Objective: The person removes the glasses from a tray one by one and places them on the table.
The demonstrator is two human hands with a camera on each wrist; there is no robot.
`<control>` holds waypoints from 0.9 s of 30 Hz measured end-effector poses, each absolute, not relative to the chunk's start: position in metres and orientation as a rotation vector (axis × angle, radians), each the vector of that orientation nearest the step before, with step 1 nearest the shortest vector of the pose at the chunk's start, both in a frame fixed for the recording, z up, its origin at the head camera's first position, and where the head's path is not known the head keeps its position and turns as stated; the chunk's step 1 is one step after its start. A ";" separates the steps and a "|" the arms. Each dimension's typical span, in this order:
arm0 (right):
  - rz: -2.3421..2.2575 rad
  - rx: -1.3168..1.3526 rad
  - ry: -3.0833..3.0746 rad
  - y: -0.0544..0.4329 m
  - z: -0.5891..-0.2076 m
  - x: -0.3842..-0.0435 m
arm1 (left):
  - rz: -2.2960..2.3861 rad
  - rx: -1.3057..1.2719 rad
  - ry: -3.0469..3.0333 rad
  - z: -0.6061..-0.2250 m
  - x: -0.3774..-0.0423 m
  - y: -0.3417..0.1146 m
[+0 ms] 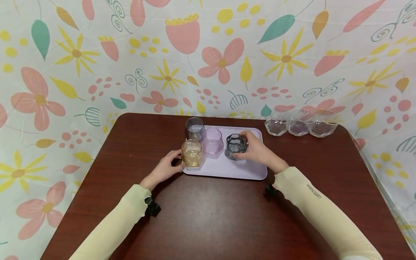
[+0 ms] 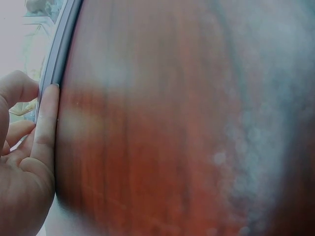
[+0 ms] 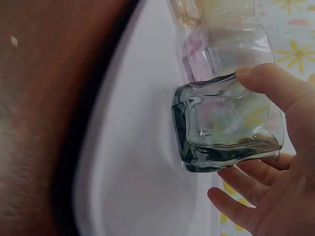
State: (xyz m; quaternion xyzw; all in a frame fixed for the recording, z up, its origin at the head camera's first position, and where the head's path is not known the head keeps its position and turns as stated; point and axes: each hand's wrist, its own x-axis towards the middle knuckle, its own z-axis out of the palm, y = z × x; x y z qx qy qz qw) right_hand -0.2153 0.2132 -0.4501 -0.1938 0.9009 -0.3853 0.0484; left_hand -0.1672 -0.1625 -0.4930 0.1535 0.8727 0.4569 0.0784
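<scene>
My right hand (image 1: 258, 151) grips a dark grey, faceted glass tumbler (image 1: 235, 143) over the right half of a pale lilac tray (image 1: 221, 168). In the right wrist view, the thumb (image 3: 261, 78) presses one side of that tumbler while other fingers lie along the opposite side. Whether its base touches the tray is unclear. At the tray's left edge, my left hand (image 1: 165, 167) holds the rim, its fingertips beside an amber glass (image 1: 191, 155). A pink glass (image 1: 212, 142) stands between the amber and grey tumblers. Behind the amber one is a smoky grey glass (image 1: 194, 127).
Several clear glasses (image 1: 299, 126) stand in a row near the back right of the dark wooden table (image 1: 208, 213). A flower-patterned cloth (image 1: 208, 90) hangs right behind the table's far edge. Small black devices (image 1: 152, 207) sit at both wrists.
</scene>
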 end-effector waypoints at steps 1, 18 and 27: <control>-1.181 -0.585 2.749 0.214 -0.451 -0.213 | 1.366 0.458 2.610 -0.493 -0.167 -0.162; -1.174 -0.473 2.760 0.233 -0.447 -0.184 | 1.521 0.399 2.485 -0.495 -0.169 -0.160; -1.179 -0.471 2.778 0.250 -0.435 -0.171 | 1.494 0.404 2.509 -0.476 -0.159 -0.154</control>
